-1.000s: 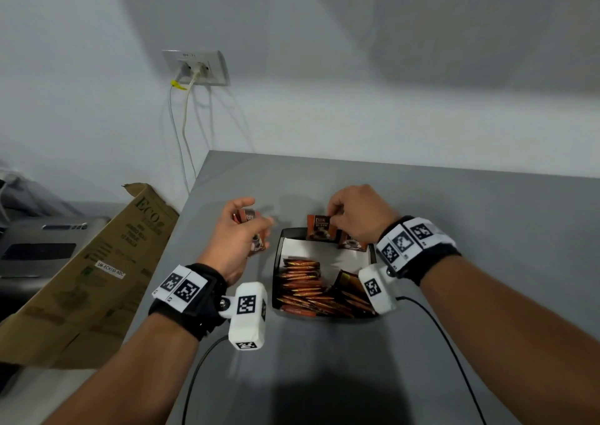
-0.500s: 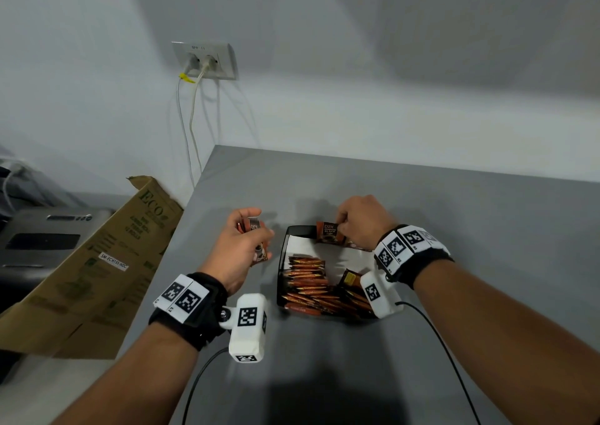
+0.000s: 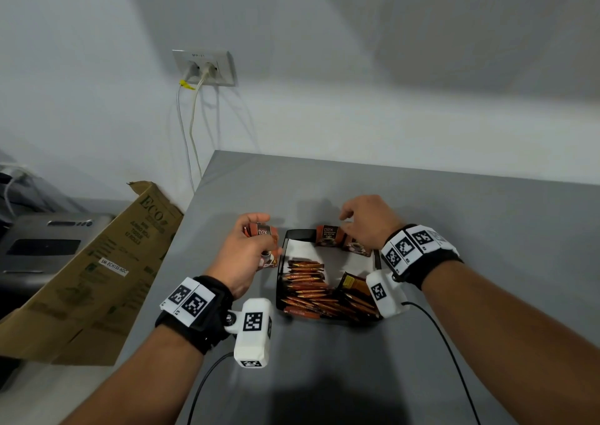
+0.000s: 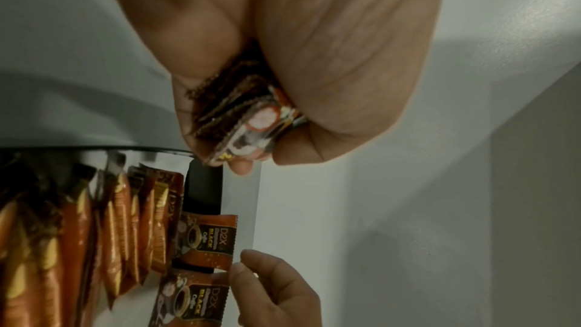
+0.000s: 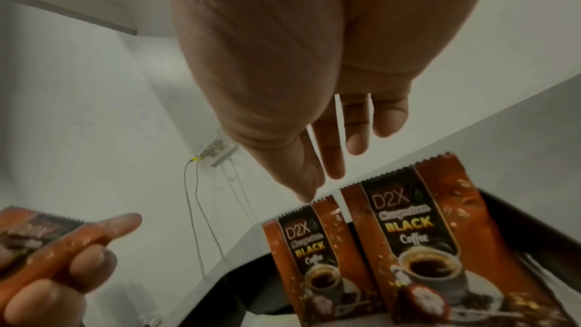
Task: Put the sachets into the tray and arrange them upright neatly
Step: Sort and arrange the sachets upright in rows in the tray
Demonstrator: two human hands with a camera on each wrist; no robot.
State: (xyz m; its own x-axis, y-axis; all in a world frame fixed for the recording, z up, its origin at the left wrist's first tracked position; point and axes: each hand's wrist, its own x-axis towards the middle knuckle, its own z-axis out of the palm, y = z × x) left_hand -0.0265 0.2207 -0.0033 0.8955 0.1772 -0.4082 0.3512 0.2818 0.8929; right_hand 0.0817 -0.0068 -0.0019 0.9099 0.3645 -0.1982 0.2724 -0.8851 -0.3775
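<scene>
Two sachets (image 3: pixel 328 240) lean upright at the tray's (image 3: pixel 281 262) far wall — right hand (image 3: pixel 370 221) relaxed above; left hand (image 3: pixel 243 249) grips a stack (image 3: pixel 264 233), perhaps four, beside a box (image 3: pixel 97 272).

1. Bare forearms, no sleeves
2. Black wristband (image 3: pixel 198 324) on the left wrist, another black wristband (image 3: pixel 431 262) on the right, both with white square-patterned marker tags
3. White camera housing (image 3: pixel 253 332) with a black cable (image 3: pixel 207 389) below each wrist
</scene>
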